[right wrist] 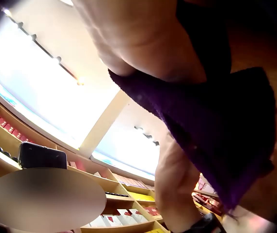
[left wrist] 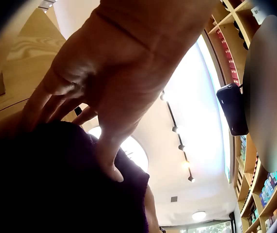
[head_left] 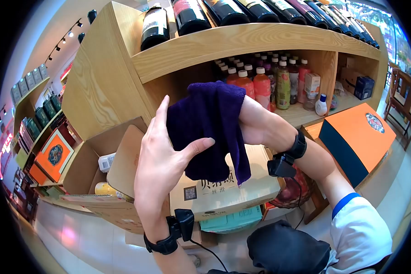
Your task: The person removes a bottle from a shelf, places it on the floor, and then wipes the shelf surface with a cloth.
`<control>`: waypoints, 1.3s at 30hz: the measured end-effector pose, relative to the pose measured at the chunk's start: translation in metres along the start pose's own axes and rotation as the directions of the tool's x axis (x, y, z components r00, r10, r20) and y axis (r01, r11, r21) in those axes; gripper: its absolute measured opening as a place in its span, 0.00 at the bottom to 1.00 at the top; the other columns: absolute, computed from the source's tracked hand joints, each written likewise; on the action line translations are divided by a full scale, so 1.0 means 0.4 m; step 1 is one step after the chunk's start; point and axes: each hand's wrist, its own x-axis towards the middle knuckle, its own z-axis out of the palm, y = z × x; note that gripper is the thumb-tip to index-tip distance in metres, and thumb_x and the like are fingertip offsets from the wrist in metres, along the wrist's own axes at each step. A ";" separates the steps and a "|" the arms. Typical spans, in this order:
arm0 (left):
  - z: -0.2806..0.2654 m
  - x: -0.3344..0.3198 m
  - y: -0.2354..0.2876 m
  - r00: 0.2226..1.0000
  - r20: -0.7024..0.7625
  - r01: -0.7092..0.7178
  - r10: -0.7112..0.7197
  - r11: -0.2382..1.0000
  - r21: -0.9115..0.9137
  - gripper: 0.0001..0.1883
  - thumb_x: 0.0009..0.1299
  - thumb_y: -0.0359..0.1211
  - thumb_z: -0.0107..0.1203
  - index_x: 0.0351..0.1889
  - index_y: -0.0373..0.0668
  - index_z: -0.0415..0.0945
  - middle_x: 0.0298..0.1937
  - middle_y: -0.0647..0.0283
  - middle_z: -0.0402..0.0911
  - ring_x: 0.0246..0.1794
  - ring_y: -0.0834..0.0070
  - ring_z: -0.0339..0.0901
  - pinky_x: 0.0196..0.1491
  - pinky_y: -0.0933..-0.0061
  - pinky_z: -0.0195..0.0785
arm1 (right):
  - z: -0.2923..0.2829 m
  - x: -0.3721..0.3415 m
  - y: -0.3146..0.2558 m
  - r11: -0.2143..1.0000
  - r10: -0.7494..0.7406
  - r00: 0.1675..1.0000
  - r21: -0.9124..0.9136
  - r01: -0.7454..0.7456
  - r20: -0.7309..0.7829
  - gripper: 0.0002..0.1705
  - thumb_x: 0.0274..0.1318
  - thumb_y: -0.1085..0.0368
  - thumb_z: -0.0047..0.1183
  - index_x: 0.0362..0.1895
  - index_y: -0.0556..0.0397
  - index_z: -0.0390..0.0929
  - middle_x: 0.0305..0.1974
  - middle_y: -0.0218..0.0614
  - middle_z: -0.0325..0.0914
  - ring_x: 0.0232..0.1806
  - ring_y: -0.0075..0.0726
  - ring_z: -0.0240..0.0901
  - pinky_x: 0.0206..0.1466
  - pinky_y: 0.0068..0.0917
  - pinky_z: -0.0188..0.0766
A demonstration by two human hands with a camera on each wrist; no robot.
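A dark purple cloth (head_left: 205,132), soft and towel-like, hangs in folds between the two hands in the head view. My left hand (head_left: 156,157) is at its left edge, fingers straight and pointing up, the thumb stretched across the front of the fabric. From the left wrist view, the thumb of that left hand (left wrist: 124,73) touches the cloth (left wrist: 65,179) while the fingers reach along its far side. The right hand (head_left: 253,121) goes in under the cloth from the right, and its fingers are hidden by the fabric. Folds of cloth (right wrist: 211,116) drape below that right hand (right wrist: 143,43).
Below the cloth stands a printed carton (head_left: 223,196), with an open cardboard box (head_left: 91,160) to its left. Several drink bottles (head_left: 262,86) fill the shelf behind, under a row of wine bottles (head_left: 189,18). An orange box (head_left: 358,137) is at the right.
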 end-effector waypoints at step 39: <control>-0.026 -0.082 0.108 0.998 -0.045 0.009 -0.031 0.907 -0.421 0.05 0.71 0.19 0.54 0.42 0.32 0.78 0.36 0.65 0.78 0.33 0.81 0.78 0.34 0.81 0.73 | -0.031 -0.353 0.189 0.968 0.040 0.999 0.245 -0.046 0.030 0.25 0.78 0.51 0.45 0.64 0.57 0.72 0.58 0.35 0.78 0.53 0.26 0.77 0.56 0.26 0.77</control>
